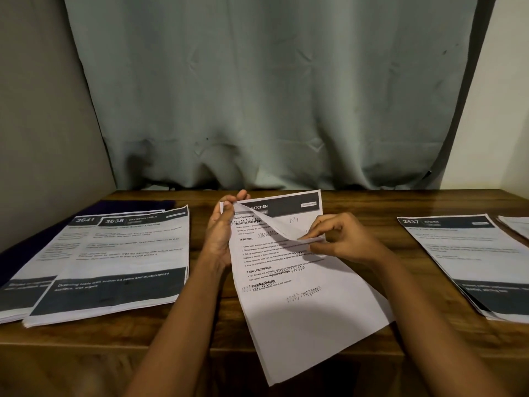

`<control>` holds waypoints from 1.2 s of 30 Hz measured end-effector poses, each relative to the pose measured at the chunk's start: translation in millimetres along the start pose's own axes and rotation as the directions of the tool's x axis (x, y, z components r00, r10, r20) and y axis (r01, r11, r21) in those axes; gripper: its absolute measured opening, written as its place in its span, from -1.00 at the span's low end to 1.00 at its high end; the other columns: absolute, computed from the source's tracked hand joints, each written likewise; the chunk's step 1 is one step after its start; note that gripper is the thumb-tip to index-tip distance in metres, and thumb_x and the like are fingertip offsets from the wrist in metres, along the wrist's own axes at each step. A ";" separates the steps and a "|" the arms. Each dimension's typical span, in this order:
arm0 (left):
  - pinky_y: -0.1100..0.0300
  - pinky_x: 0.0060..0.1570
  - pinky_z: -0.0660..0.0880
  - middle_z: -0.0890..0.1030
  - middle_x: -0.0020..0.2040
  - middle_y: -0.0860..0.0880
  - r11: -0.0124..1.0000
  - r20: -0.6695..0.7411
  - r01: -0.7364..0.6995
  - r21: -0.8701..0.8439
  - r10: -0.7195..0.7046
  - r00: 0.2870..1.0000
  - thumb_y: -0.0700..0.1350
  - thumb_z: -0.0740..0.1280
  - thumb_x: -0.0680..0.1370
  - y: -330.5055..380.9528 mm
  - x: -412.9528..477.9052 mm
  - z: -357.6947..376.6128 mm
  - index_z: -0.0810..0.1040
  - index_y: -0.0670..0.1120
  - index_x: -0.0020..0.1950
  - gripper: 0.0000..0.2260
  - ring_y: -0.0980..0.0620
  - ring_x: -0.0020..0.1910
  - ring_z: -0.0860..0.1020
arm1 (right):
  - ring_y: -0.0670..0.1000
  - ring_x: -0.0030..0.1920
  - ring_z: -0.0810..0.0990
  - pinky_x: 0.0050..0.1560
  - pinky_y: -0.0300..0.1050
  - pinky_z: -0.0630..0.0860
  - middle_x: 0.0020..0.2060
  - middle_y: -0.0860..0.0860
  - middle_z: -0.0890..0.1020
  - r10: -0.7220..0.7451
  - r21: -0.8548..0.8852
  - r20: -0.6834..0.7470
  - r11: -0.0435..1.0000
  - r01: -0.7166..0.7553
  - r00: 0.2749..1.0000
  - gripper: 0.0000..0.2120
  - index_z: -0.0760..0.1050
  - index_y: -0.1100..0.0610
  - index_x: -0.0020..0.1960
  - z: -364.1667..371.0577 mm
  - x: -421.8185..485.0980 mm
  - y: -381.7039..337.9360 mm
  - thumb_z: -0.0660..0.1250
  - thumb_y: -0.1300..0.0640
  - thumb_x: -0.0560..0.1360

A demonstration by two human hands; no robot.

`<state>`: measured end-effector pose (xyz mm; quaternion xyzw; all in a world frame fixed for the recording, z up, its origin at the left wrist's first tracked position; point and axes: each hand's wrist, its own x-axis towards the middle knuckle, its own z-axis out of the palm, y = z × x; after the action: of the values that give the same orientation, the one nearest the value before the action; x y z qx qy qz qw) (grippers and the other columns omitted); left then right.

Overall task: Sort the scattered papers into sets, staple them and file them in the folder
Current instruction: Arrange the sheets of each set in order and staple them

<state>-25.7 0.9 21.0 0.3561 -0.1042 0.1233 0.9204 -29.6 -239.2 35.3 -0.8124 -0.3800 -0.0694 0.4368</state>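
Grey-green curtain (257,96) hung behind, brown wooden worktop (386,202) ran beneath it, and I was mid-sort! My left hand (220,233) gripped the top left corner of the white printed sheets (300,310) at centre, fingers curled round the edge. The set's lower end overhung the near edge of the worktop. My right hand (340,239) pinched the top sheet's corner, peeled down and folded over, baring a page headed KITCHEN beneath.

To my left lay two overlapping piles of white printed papers with dark bands, the 3638 stack (120,259) lapping over the 2641 stack (37,253). A dark purple flat thing (137,203) peeked out from under them; whether it was the folder, I could not tell. Well apart to my right sat the 2437 stack (469,253), headed kitchen too, and just beside it a further pile (515,224) cut off by the frame edge. No stapler showed anywhere.

My read was that sorting was the step in hand, checking which pile these pages belonged to, with stapling and filing not yet done. The next move would call for reading that header, releasing the peeled corner so the sheet fell flat, then carrying the set across, likely right to the kitchen papers, and squaring the edges before any staple.
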 end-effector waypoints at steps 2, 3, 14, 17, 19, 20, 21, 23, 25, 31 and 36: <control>0.10 -0.06 0.62 0.67 0.03 -0.03 1.000 -0.004 0.002 0.002 -0.002 1.000 -0.23 0.11 0.64 0.0 -0.2 0.1 0.42 -0.10 -0.09 -0.84 0.03 0.04 0.63 | -0.05 -0.14 0.61 -0.11 -0.17 0.58 -0.20 -0.06 0.67 0.023 0.005 0.025 1.000 -0.024 0.999 -0.81 0.70 0.02 -0.09 0.4 -0.2 0.3 0.51 0.27 0.37; 0.10 -0.07 0.62 0.66 0.04 -0.04 1.000 -0.006 0.002 0.006 -0.002 1.000 -0.22 0.12 0.64 0.1 -0.2 0.3 0.41 -0.10 -0.09 -0.84 0.04 0.03 0.64 | -0.05 -0.13 0.61 -0.11 -0.17 0.58 -0.20 -0.06 0.67 0.029 -0.001 0.016 1.000 -0.029 0.999 -0.82 0.70 0.04 -0.09 0.7 0.1 1.3 0.51 0.26 0.37; 0.02 0.21 0.48 0.65 0.07 -0.03 0.999 0.027 0.030 0.038 -0.031 0.999 -0.19 0.11 0.65 2.3 -3.1 1.5 0.42 -0.09 -0.09 -0.84 0.01 0.14 0.59 | -0.07 0.49 0.11 0.44 0.05 0.14 0.46 -0.03 0.32 -0.124 -0.466 -0.172 0.884 0.030 0.977 -0.84 0.44 0.00 -0.11 -4.5 20.6 30.3 0.35 0.23 0.51; -0.01 0.23 0.46 0.65 0.08 -0.04 0.999 0.040 0.031 0.044 -0.033 0.999 -0.19 0.12 0.64 2.0 -2.7 1.1 0.42 -0.09 -0.09 -0.85 0.00 0.15 0.58 | -0.08 0.50 0.09 0.45 0.00 0.06 0.44 -0.03 0.34 -0.114 -0.494 -0.156 0.869 0.023 0.981 -0.84 0.39 -0.02 -0.08 -4.3 22.7 29.7 0.30 0.22 0.54; -0.01 0.23 0.46 0.65 0.07 -0.04 0.999 0.035 0.028 0.047 -0.030 0.999 -0.18 0.12 0.64 1.3 -1.6 1.1 0.42 -0.09 -0.10 -0.85 0.00 0.15 0.58 | -0.06 0.48 0.15 0.44 -0.04 0.04 0.39 -0.03 0.41 -0.142 -0.519 -0.171 0.854 0.034 0.975 -0.86 0.42 -0.01 -0.06 -4.8 22.6 29.8 0.31 0.21 0.54; -0.01 0.23 0.46 0.65 0.07 -0.03 0.999 0.032 0.025 0.046 -0.026 0.999 -0.19 0.12 0.64 0.9 -1.3 0.8 0.42 -0.09 -0.10 -0.84 0.00 0.15 0.58 | -0.08 0.46 0.18 0.45 -0.02 0.07 0.36 -0.03 0.46 -0.175 -0.539 -0.183 0.841 0.050 0.967 -0.88 0.46 0.01 -0.03 -5.0 21.9 30.2 0.32 0.21 0.53; 0.00 0.22 0.47 0.66 0.06 -0.03 0.999 0.031 0.020 0.045 -0.022 0.999 -0.19 0.12 0.65 0.6 -0.8 0.5 0.42 -0.09 -0.10 -0.84 0.00 0.15 0.58 | -0.11 0.43 0.20 0.45 0.02 0.12 0.32 -0.03 0.50 -0.215 -0.564 -0.195 0.823 0.070 0.957 -0.89 0.51 0.04 0.01 -5.5 21.3 31.0 0.34 0.22 0.52; 0.03 0.19 0.52 0.67 0.05 -0.02 0.999 0.034 0.007 0.038 -0.008 0.999 -0.21 0.12 0.65 0.6 -0.5 -0.7 0.42 -0.09 -0.11 -0.83 0.02 0.12 0.60 | -0.13 0.39 0.25 0.44 0.04 0.18 0.27 -0.02 0.55 -0.280 -0.603 -0.204 0.791 0.105 0.938 -0.83 0.59 0.11 0.07 -7.1 20.0 33.8 0.37 0.24 0.49; 0.03 0.17 0.52 0.67 0.04 -0.02 1.000 0.029 0.005 0.025 -0.005 1.000 -0.22 0.12 0.65 0.8 -0.6 -1.5 0.43 -0.09 -0.12 -0.82 0.03 0.10 0.61 | -0.13 0.39 0.26 0.44 -0.04 0.15 0.27 -0.03 0.55 -0.297 -0.627 -0.192 0.771 0.116 0.935 -0.78 0.61 0.10 0.12 -7.8 17.6 34.2 0.39 0.23 0.49; -0.02 0.26 0.44 0.65 0.06 -0.03 1.000 0.004 -0.005 0.021 0.005 1.000 -0.21 0.11 0.65 0.8 -0.5 0.4 0.42 -0.09 -0.11 -0.82 0.00 0.12 0.59 | -0.08 0.30 0.41 0.38 -0.02 0.26 0.22 0.01 0.59 -0.321 -0.647 -0.234 0.756 0.100 0.918 -0.69 0.59 0.11 0.21 -4.3 14.4 29.3 0.41 0.25 0.47; 0.01 0.24 0.44 0.61 0.12 -0.05 1.000 -0.003 -0.017 0.026 0.017 1.000 -0.21 0.11 0.66 1.5 -0.6 0.9 0.41 -0.09 -0.10 -0.83 -0.01 0.16 0.56 | -0.17 0.01 0.58 0.02 -0.37 0.53 -0.02 -0.16 0.60 -0.204 -0.321 -0.317 0.942 0.098 0.926 -0.76 0.58 0.07 0.09 -2.0 4.7 12.6 0.42 0.28 0.46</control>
<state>-26.8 1.3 22.4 0.3671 -0.1042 0.1331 0.9147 -17.3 -242.3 30.3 -0.8120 -0.3445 -0.3016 0.3619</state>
